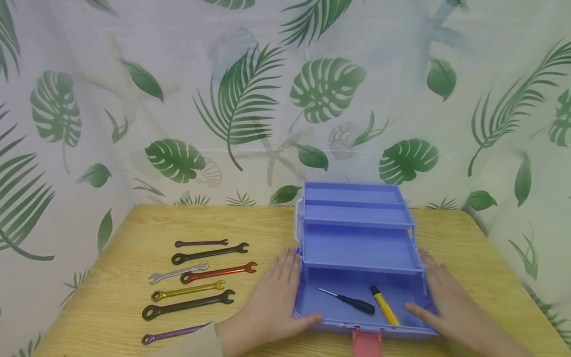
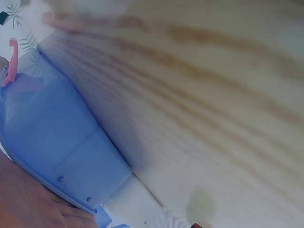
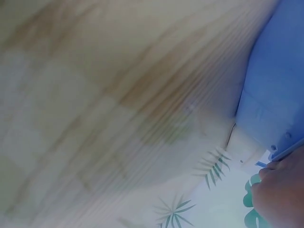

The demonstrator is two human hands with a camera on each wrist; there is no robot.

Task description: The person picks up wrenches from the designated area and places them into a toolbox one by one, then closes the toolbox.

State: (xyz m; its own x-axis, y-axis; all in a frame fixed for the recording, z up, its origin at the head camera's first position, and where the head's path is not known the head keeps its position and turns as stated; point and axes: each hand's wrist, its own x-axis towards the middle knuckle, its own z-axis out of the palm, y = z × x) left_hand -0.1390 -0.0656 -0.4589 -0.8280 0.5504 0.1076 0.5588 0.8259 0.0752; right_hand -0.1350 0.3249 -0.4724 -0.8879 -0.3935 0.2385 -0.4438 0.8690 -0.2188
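In the head view a blue-purple toolbox (image 1: pixel 363 248) stands with its lid up and its stepped trays raised. My left hand (image 1: pixel 272 302) lies along its left side, fingers straight, thumb at the front rim. On the opposite side rests my right hand (image 1: pixel 450 297), its thumb reaching over the rim. The bottom compartment holds a black-handled screwdriver (image 1: pixel 355 302) and a yellow tool with a black end (image 1: pixel 383 305). Both wrist views show the fingers along the box's upper edge, over its blue side wall (image 2: pixel 61 133).
Left of the toolbox, several combination wrenches lie spread over the wooden table (image 1: pixel 111 277), among them a red wrench (image 1: pixel 218 272) and a yellow wrench (image 1: pixel 188 290). A pink latch (image 1: pixel 367 342) hangs at the box's front. Leaf-patterned cloth (image 1: pixel 250 99) surrounds the back.
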